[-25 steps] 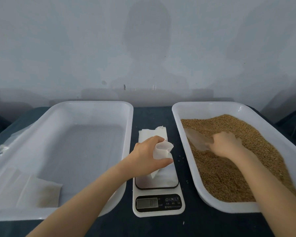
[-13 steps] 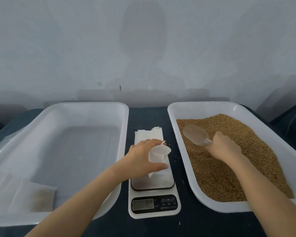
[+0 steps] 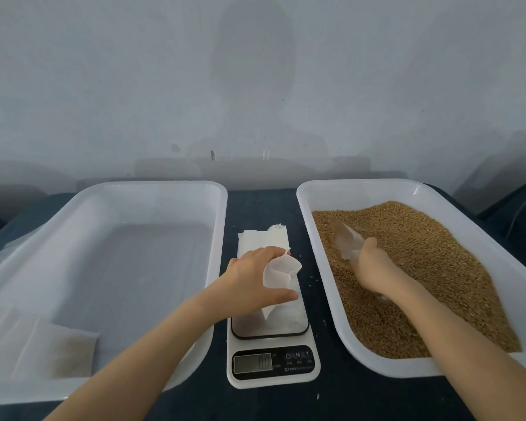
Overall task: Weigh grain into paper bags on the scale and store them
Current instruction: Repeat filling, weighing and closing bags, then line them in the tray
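Your left hand [image 3: 255,278] has fingers and thumb curled round the small white paper bag [image 3: 281,270], mouth propped open right over the white digital scale [image 3: 272,369] so grain can drop straight in; your right hand [image 3: 374,268] is wrapped round the clear plastic scoop [image 3: 346,241], dug into the brown grain [image 3: 438,268] in the right white plastic tub [image 3: 305,226]; looks like you're loading a scoopful; flat bags [image 3: 58,350] lie in the left white tub [image 3: 219,238], probably your storage spot.

A plain packing workbench — digital scale [image 3: 273,364], grain tray [image 3: 359,185], bare grey wall [image 3: 255,86].
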Tool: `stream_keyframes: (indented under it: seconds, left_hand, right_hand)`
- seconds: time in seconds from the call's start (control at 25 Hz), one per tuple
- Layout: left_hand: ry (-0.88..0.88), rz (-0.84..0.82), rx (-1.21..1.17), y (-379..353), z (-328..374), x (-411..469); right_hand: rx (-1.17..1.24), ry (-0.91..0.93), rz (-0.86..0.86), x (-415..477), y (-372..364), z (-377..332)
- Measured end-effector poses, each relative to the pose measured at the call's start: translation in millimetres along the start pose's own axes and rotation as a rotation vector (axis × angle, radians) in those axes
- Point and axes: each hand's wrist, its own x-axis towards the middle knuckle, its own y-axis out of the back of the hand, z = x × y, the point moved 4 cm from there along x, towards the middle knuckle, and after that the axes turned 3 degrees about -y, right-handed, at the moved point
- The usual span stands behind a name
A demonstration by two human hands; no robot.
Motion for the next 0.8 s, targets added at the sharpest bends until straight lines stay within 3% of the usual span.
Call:
stream_keyframes:
  seconds: [0.28,0.44,0.6,0.8]
  left_hand:
    - [0.012,-0.013,0.006,0,1,0]
    - [0.011,-0.023,0.013,-1,1,0]
    - [0.017,-0.03,0.015,-1,1,0]
    - [0.016,-0.023,0.016,-1,0,0]
  right_hand:
    - [0.013,0.091,-0.025,-7,-10,-13]
    - [0.4,0.029,-0.204,-18,-11,-13]
    - [0.616,-0.095,-0.239,-15,-4,-12]
    - [0.614,-0.073,-0.149,-15,3,-7]
